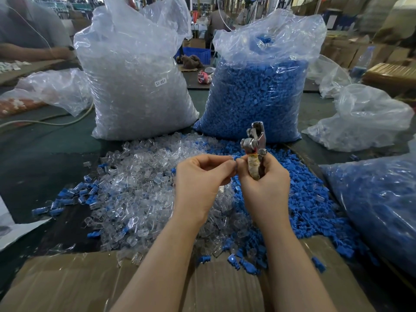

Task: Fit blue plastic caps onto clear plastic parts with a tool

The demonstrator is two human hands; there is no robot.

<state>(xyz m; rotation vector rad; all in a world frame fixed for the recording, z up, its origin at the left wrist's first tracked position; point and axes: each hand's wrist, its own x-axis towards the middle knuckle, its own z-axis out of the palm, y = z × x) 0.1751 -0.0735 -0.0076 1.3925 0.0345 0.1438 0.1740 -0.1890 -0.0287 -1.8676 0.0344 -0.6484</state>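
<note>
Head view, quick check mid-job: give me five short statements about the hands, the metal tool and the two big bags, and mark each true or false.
1. The right hand grips the metal plier-like tool with a wrapped handle. True.
2. The tool's head points down into the pile. False: it points up, away from the person.
3. The small blue plastic cap sits between the fingertips of both hands. True.
4. The tall clear plastic bag of blue caps stands left of the tall clear plastic bag of clear parts. False: it stands to the right.
5. The left hand lies flat on the cardboard. False: it is raised, pinching the cap.
</note>
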